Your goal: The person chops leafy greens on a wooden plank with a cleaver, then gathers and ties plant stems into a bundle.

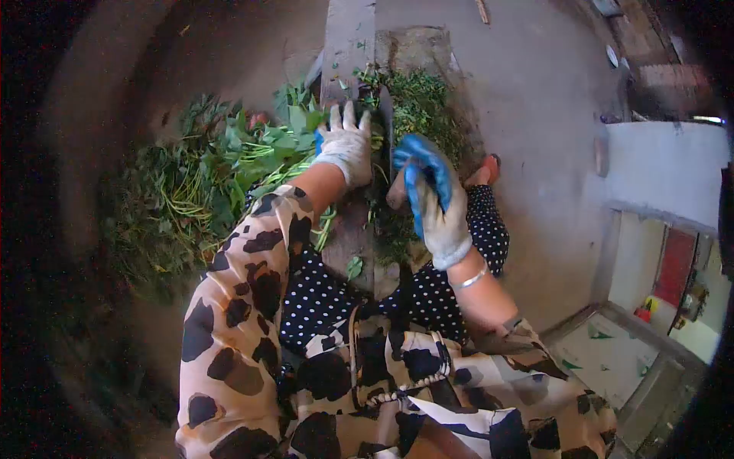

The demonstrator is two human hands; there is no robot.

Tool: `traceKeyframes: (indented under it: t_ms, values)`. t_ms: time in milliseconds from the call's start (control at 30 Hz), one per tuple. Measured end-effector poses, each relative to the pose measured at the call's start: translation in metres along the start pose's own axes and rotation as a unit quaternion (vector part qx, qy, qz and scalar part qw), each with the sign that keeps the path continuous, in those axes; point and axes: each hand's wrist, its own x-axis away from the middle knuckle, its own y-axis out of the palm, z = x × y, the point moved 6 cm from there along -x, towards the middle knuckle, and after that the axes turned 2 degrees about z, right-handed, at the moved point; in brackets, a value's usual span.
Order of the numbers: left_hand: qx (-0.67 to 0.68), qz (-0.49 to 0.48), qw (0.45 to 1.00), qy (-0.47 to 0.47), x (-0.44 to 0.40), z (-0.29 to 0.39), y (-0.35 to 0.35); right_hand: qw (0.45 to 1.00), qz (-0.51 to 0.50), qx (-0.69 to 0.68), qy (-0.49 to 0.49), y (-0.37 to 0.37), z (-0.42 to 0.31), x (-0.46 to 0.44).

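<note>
My left hand (348, 145), in a white glove with blue on its palm side, lies on the wooden plank (350, 46) with fingers stretched out. It presses over the end of a bunch of leafy green stems (283, 153). My right hand (437, 195), in a blue and white glove, is closed around the handle of a knife (386, 122). The dark blade stands on edge close beside my left fingers, pointing away from me. Chopped greens (420, 99) are heaped right of the blade. What lies under my left palm is hidden.
A large spread of leafy stems (183, 176) covers the ground on the left. My legs in dotted trousers (317, 298) straddle the plank. A loose leaf (355, 267) lies on its near part. At the right stands a pale wall (665, 164) with a doorway.
</note>
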Motion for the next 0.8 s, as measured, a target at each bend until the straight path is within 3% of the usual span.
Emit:
traceKeyframes:
  t_ms: [67, 100, 167, 200, 300, 367, 400, 467, 500, 567, 600, 667, 700, 767, 800]
  values:
    - [0.009, 0.041, 0.999, 0.013, -0.006, -0.003, -0.007, 0.991, 0.090, 0.081, 0.062, -0.012, -0.012, 0.034]
    - [0.011, 0.041, 0.999, 0.016, -0.012, -0.003, -0.010, 0.982, 0.035, 0.120, 0.144, -0.014, -0.005, 0.058]
    - [0.019, -0.055, 0.997, 0.044, -0.014, -0.002, -0.009, 0.969, 0.074, -0.031, 0.232, 0.003, 0.004, 0.085]
    - [0.007, -0.006, 0.999, 0.045, -0.012, 0.000, -0.009, 0.970, 0.081, -0.034, 0.228, 0.006, 0.002, 0.088]
    - [-0.018, 0.012, 0.999, 0.048, -0.004, 0.003, -0.006, 0.952, 0.083, -0.054, 0.289, 0.019, 0.013, 0.101]
    - [-0.027, -0.011, 0.999, 0.044, -0.005, 0.004, -0.008, 0.891, 0.000, -0.119, 0.439, 0.046, 0.060, 0.138]
    - [-0.023, -0.030, 0.999, 0.031, -0.006, 0.003, -0.008, 0.891, 0.010, -0.124, 0.436, 0.055, 0.094, 0.147]
    - [-0.016, -0.046, 0.998, 0.044, -0.010, -0.001, -0.010, 0.932, -0.062, -0.200, 0.297, 0.087, 0.135, 0.126]
    - [-0.003, -0.064, 0.997, 0.048, -0.012, -0.006, -0.011, 0.933, -0.054, -0.205, 0.289, 0.099, 0.146, 0.111]
    - [0.009, -0.079, 0.996, 0.041, -0.022, -0.024, -0.003, 0.863, -0.012, -0.325, 0.386, 0.125, 0.159, 0.076]
    - [0.051, -0.054, 0.996, 0.045, -0.021, -0.033, -0.002, 0.863, -0.003, -0.335, 0.378, 0.136, 0.155, 0.067]
    - [0.089, -0.014, 0.994, 0.061, -0.012, -0.041, -0.013, 0.892, 0.008, -0.284, 0.351, 0.145, 0.148, 0.048]
    - [0.110, 0.004, 0.992, 0.055, 0.000, -0.044, -0.024, 0.940, -0.036, -0.121, 0.318, 0.147, 0.143, 0.047]
    - [0.127, 0.026, 0.991, 0.046, 0.010, -0.057, -0.039, 0.890, -0.039, -0.299, 0.342, 0.161, 0.098, 0.021]
    - [0.327, 0.044, 0.941, 0.075, 0.012, -0.067, -0.050, 0.983, -0.114, -0.085, 0.119, 0.171, 0.097, 0.008]
